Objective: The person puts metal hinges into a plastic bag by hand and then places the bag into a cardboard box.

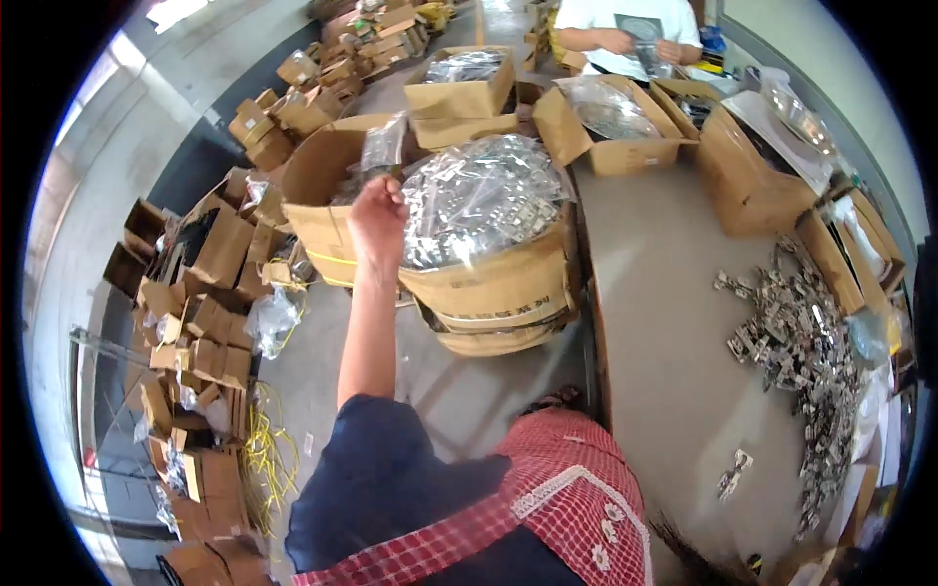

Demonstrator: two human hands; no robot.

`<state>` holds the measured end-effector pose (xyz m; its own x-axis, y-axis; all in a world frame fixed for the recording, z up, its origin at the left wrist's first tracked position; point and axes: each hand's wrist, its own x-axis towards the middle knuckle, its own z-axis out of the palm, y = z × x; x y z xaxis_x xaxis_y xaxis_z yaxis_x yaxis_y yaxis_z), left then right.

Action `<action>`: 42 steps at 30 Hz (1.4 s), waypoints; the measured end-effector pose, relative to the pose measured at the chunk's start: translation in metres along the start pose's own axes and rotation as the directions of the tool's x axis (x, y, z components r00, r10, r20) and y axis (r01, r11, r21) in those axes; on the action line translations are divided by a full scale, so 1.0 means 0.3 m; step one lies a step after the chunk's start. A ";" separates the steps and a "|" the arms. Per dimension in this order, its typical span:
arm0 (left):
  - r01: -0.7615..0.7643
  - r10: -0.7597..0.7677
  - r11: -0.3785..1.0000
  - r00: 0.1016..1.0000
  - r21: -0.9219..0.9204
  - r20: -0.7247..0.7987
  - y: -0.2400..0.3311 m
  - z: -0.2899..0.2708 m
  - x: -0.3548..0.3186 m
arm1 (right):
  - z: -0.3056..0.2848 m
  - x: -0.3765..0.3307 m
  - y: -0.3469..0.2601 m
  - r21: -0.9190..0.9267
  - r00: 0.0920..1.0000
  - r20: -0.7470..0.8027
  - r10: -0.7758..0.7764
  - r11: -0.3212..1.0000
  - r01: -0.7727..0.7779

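Nearest, beside the red checked apron [576, 449], the left arm leaves a navy sleeve [376, 444] and reaches forward almost straight, its bare forearm rising to the left hand [377, 213], which stands at the near edge of an open carton [318, 230], with the right hand out of view. The fingers are mostly curled in, and a clear plastic bag [384, 145] shows just past them over that carton, though whether they grip it I cannot tell. Just right, bagged metal parts [489, 200] heap a second carton [493, 288]; farther off, a co-worker [630, 29] holds a clear bag.
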<state>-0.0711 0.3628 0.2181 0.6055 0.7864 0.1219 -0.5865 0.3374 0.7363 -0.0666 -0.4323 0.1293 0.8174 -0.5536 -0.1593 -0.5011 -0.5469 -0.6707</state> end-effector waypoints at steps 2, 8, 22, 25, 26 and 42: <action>0.105 -0.109 0.973 0.994 0.207 0.009 -0.132 0.038 -0.029 | -0.024 0.018 0.052 -0.032 1.000 0.027 0.006 0.999 -0.005; 0.653 -0.669 0.711 0.742 0.260 -0.036 -0.670 0.070 -0.215 | -0.119 0.049 0.196 -0.075 0.995 0.100 0.022 0.997 -0.014; 0.333 -0.887 0.400 0.377 0.854 0.268 -0.906 0.356 -0.616 | -0.439 -0.010 0.362 -0.313 0.987 0.083 0.135 0.944 -0.103; 0.256 -0.890 0.400 0.339 0.880 0.306 -0.932 0.403 -0.625 | -0.433 -0.127 0.119 -0.345 0.994 -0.012 0.105 0.933 -0.103; 0.215 -0.890 0.395 0.330 0.893 0.314 -0.941 0.416 -0.631 | -0.426 -0.156 0.049 -0.382 0.988 -0.120 0.096 0.914 -0.135; 0.241 -0.790 0.558 -0.139 0.794 0.597 -0.910 0.648 -1.007 | -0.018 -0.344 -0.259 -0.061 0.867 -0.227 -0.444 0.895 0.442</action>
<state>0.0106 -0.0675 0.1096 0.7006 -0.6845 -0.2015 0.2459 -0.0335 0.9687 -0.1136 -0.3360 0.2020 0.8666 -0.3796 0.3238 -0.1041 -0.7722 -0.6268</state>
